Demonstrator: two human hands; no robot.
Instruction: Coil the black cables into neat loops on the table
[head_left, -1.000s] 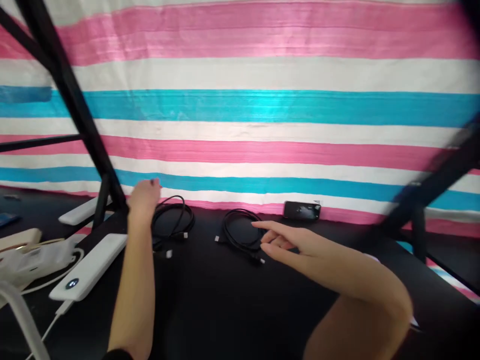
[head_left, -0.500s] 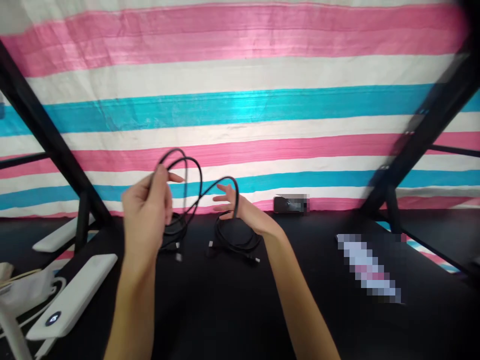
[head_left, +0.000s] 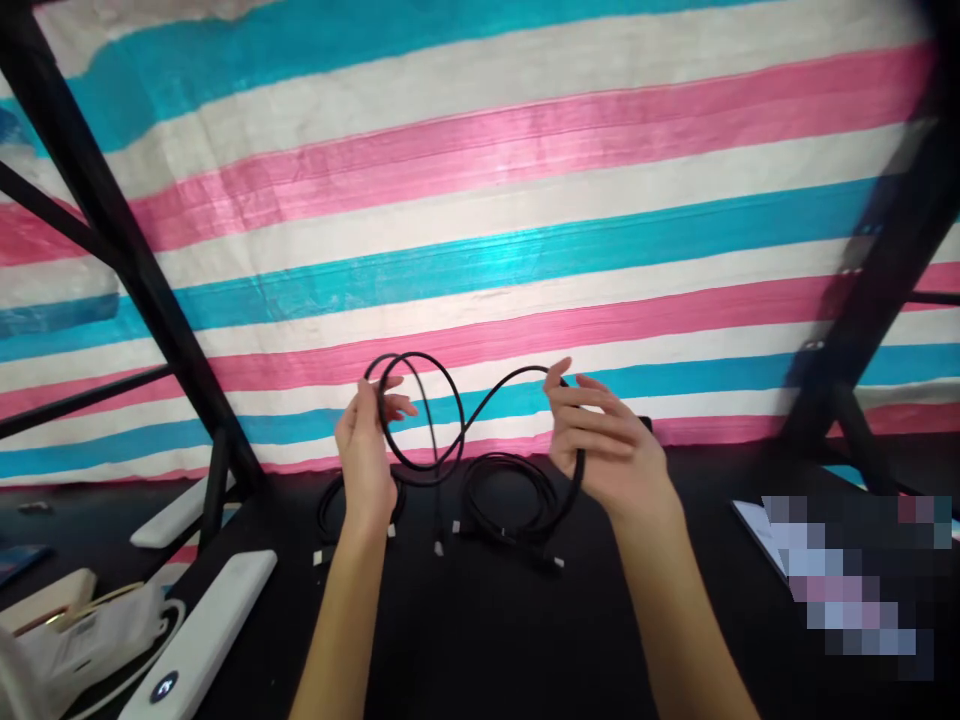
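Note:
A black cable (head_left: 459,440) hangs in the air, looped and stretched between my two hands. My left hand (head_left: 369,440) is closed around the looped part, thumb and index finger pinching it while the other fingers stick out. One end with a small plug dangles below the loops. My right hand (head_left: 600,430) has its fingers wrapped round the other stretch, and the cable comes out under the palm. Behind the hands, a coiled black cable (head_left: 510,530) rests on the black table, and another coiled cable (head_left: 322,505) lies partly hidden behind my left wrist.
A white power bank (head_left: 214,630) with a small lit display lies at the left, another white slab (head_left: 176,515) behind it. White adapters and cords (head_left: 97,640) crowd the left edge. A blurred-out phone-like object (head_left: 757,530) lies right. Black frame posts (head_left: 127,260) flank a striped sheet.
My right hand has moved right and closed on the cable, drawing it wider. The left hand's loops have rounded out. The whole view has shifted and tilted.

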